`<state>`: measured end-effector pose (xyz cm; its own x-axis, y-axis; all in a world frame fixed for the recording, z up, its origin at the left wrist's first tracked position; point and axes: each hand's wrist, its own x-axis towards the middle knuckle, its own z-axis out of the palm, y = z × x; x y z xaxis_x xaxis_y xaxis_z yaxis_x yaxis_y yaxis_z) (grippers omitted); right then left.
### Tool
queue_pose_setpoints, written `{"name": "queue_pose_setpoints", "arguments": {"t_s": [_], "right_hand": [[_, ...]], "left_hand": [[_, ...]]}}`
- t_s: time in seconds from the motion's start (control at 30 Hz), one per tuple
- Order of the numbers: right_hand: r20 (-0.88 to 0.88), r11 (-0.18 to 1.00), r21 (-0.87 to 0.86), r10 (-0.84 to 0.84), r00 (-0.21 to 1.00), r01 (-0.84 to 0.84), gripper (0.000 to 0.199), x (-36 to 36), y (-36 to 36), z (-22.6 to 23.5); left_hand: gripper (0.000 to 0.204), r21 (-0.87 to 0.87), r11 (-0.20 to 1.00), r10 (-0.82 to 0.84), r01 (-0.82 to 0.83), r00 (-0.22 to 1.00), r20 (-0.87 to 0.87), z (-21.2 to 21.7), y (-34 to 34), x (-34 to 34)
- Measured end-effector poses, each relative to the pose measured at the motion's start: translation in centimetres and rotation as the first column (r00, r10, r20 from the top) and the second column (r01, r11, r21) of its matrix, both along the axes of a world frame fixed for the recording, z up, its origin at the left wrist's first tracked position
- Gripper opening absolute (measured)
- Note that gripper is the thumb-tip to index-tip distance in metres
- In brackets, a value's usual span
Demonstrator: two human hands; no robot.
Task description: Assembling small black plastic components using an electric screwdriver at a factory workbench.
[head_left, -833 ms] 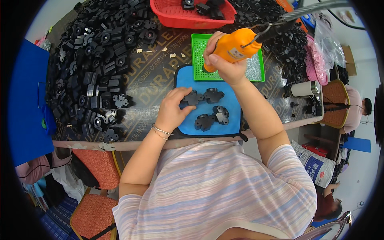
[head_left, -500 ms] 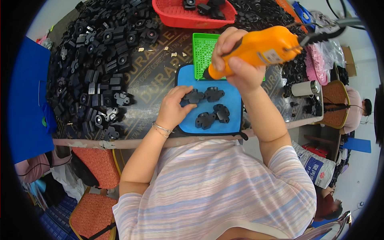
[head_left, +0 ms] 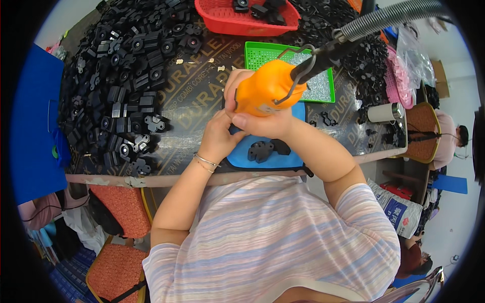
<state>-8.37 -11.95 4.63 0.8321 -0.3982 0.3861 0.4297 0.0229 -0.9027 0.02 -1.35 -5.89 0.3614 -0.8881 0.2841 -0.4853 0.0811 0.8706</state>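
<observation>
My right hand [head_left: 270, 125] is wrapped round an orange electric screwdriver [head_left: 270, 91], held upright over the left part of a blue mat [head_left: 240, 160]. The tool's tip is hidden under its body and my hand. Right beside it, my left hand [head_left: 217, 135] is closed with thumb and fingers at a black plastic part, which my right hand now covers. Two more black plastic parts [head_left: 260, 151] lie together on the mat nearer to me. Behind the screwdriver stands a green perforated tray [head_left: 331, 86] holding many small silvery pieces.
A heap of black parts [head_left: 136, 76] covers the table's left side. At the back is a red basket [head_left: 242, 26] with black parts. A spring-wrapped cable [head_left: 394, 19] runs from the screwdriver to the upper right. A white cylindrical container [head_left: 384, 112] lies at right, near smaller black pieces.
My right hand has brought the screwdriver left and toward me, from over the green tray to my left hand, turning it upright. My left hand has stayed nearly in place.
</observation>
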Motion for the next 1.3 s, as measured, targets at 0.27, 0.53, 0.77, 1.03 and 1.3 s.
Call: {"name": "queue_pose_setpoints", "arguments": {"t_s": [0.27, 0.53, 0.77, 1.03, 1.3], "right_hand": [[-0.012, 0.998, -0.034, 0.043, 0.999, -0.043, 0.023, 0.2, -0.2, -0.8], [0.098, 0.983, -0.178, 0.072, 0.993, -0.053, 0.029, -0.3, -0.9, -0.2], [0.261, 0.978, 0.053, -0.210, 0.942, 0.204, 0.021, -2.2, -6.7, 0.6], [0.183, 0.931, -0.045, -0.348, 0.919, 0.361, 0.021, -1.2, -8.5, -2.8], [0.154, 0.933, -0.058, -0.342, 0.927, 0.354, 0.019, -0.9, -8.3, -2.7]], "left_hand": [[0.029, -0.006, 1.000, 0.008, -0.008, 1.000, -0.006, -0.4, 0.1, -0.1], [0.032, 0.073, 0.997, -0.022, 0.021, 1.000, 0.006, -1.0, 0.1, 0.1], [0.051, 0.057, 0.993, 0.089, -0.099, 0.985, 0.150, 0.9, 0.3, 1.0], [0.064, -0.016, 0.998, 0.059, -0.057, 0.941, 0.334, 3.4, 3.2, -1.7], [0.049, 0.158, 0.974, -0.183, 0.163, 0.976, 0.118, 2.5, 3.3, -3.8]]}}
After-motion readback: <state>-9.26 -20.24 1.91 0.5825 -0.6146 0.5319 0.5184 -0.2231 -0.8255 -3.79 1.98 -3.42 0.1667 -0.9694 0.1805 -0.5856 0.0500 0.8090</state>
